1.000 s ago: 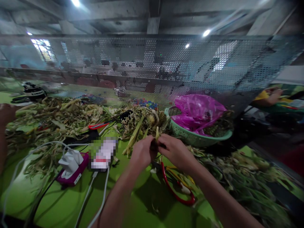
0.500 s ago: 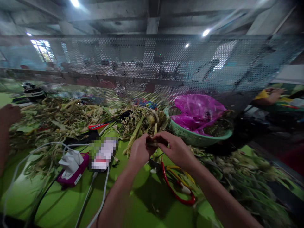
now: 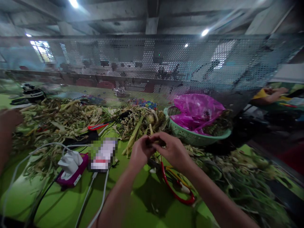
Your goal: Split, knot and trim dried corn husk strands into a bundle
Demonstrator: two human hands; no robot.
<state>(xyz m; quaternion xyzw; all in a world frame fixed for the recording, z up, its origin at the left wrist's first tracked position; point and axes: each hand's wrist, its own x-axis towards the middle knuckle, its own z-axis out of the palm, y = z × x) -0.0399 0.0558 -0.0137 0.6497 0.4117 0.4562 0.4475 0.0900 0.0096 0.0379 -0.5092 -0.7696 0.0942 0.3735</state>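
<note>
My left hand [image 3: 140,153] and my right hand [image 3: 173,149] meet over the green table, fingertips pinched together. Whatever lies between them is small and mostly hidden by the fingers. Just behind my fingers a pale stalk [image 3: 151,129] rises at the edge of a heap of dried plant stems [image 3: 133,122]. Below my right hand lies a pair of scissors with red handles [image 3: 163,177]. Yellow handles [image 3: 174,172] of another tool are beside it, partly under my right forearm.
A green basket [image 3: 201,137] with a purple plastic bag [image 3: 199,110] stands behind right. Left are a phone [image 3: 103,155], cables and a purple power strip [image 3: 73,177]. Withered plants [image 3: 59,117] cover the back left. Another person's hand [image 3: 10,118] is at far left. A perforated screen [image 3: 142,69] stands behind.
My fingertips have drawn closer together, and the brownish strip seen between them before is now mostly hidden. The other person's hand at far left has shifted slightly.
</note>
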